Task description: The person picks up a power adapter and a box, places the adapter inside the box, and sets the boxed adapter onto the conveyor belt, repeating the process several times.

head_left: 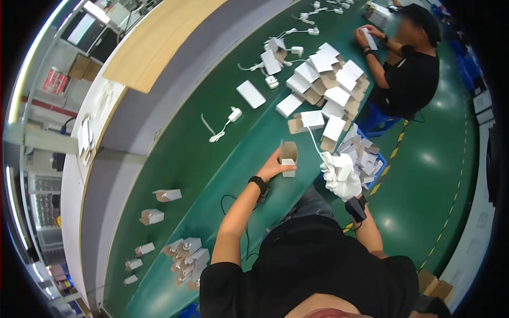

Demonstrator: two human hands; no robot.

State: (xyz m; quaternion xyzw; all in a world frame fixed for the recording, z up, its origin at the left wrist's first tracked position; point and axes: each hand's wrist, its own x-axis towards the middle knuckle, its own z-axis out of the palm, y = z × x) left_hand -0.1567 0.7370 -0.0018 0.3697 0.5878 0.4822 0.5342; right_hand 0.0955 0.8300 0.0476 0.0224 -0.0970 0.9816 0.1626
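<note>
My bare left hand is wrapped round a small white cardboard box, whose raised flap shows its brown inside. The box stands over the green bench top. To its right, my right hand, in a white glove, grips a white charger with its cable bunched up. A loose end of the white cable trails up toward the boxes. Glove and charger are both white, so the exact finger positions are hard to make out. Just beyond my hands lies a heap of white boxes, several with open brown ends.
A blue crate full of white cartons stands beside my right hand. Chargers with cables and a closed white box lie farther along the bench. Filled boxes cluster at the lower left. A co-worker sits at the far right, holding a box.
</note>
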